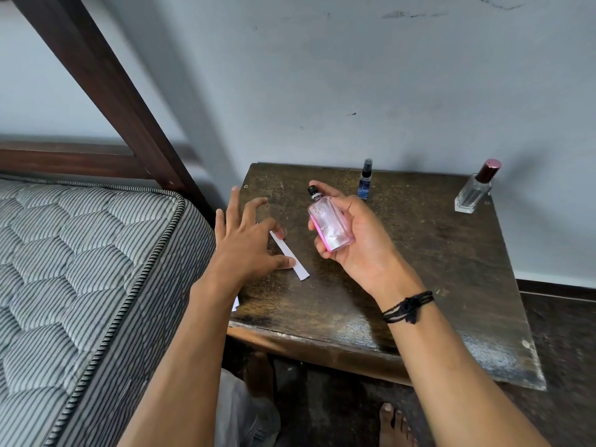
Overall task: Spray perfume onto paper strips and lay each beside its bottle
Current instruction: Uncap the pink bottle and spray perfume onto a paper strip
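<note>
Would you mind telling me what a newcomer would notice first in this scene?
The pink perfume bottle held up in the right hand over the dark wooden table stands out first. Just left of it, the open left hand rests its fingertips on a white paper strip lying on the table.

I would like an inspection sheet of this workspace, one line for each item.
Surface: dark, worn wooden table.
Job's things: pink bottle held in right hand; paper strip lying flat; blue spray bottle and clear bottle with maroon cap upright near the wall.
Clutter: more paper at the table's left edge.
Grippers: left hand open, fingers spread over the strip.
Cables: nothing seen.
Surroundings: striped mattress, wooden bed frame, grey wall.
</note>
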A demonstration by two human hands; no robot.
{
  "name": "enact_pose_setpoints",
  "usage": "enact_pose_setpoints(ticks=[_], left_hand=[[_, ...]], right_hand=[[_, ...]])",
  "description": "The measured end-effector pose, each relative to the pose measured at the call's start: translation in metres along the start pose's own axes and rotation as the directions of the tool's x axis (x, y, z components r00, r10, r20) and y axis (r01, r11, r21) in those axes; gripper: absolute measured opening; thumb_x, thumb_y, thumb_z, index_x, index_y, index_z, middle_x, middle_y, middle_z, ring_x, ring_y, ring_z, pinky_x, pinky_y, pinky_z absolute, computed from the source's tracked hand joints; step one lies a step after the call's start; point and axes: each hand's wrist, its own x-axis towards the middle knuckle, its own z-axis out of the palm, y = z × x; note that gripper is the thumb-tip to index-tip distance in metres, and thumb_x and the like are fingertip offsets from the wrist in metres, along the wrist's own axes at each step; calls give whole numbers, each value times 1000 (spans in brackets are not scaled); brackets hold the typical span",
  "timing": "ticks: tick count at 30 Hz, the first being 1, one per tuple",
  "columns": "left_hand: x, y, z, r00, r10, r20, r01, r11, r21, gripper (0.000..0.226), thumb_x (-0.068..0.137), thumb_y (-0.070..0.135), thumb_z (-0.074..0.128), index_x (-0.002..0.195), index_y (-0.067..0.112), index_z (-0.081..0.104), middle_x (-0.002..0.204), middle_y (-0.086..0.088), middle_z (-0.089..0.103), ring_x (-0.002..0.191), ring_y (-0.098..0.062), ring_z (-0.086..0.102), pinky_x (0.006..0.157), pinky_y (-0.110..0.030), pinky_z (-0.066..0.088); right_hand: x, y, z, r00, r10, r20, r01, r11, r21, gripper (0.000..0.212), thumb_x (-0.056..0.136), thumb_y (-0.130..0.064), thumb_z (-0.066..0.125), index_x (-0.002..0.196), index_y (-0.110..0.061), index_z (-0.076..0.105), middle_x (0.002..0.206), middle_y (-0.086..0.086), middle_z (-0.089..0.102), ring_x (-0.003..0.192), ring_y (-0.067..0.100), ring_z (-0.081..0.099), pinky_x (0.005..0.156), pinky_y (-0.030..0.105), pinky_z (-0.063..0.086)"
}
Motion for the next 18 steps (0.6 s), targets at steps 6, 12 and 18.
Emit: enact_pose_setpoints(ticks=[6,12,18], left_hand=[[-1,3,0,995,89,49,-89,996,1,53,71,57,81,117,38,62,166,7,6,147,-22,-37,119,-54,-19],[1,9,-6,995,98,-30,-101,982,-157,73,71,54,82,136,32,57,160,5,24,153,-19,-21,121,-48,-10],[-4,28,-7,952,-72,-297,35,991,-127,36,88,33,74,120,17,72,119,0,63,117,-24,47,99,-33,38]], right_hand=[[0,-1,0,1000,3,-11,-3,1000,-8,36,105,-27,42,131,-26,67,81,10,65,56,18,51,52,29,36],[1,-1,-1,1000,1,-29,-1,1000,-2,36,105,-27,43,133,-24,66,81,11,65,58,19,50,54,30,35],[1,-2,-2,999,-1,-52,2,1000,4,35,104,-26,45,131,-24,68,80,9,67,57,18,52,51,29,36]])
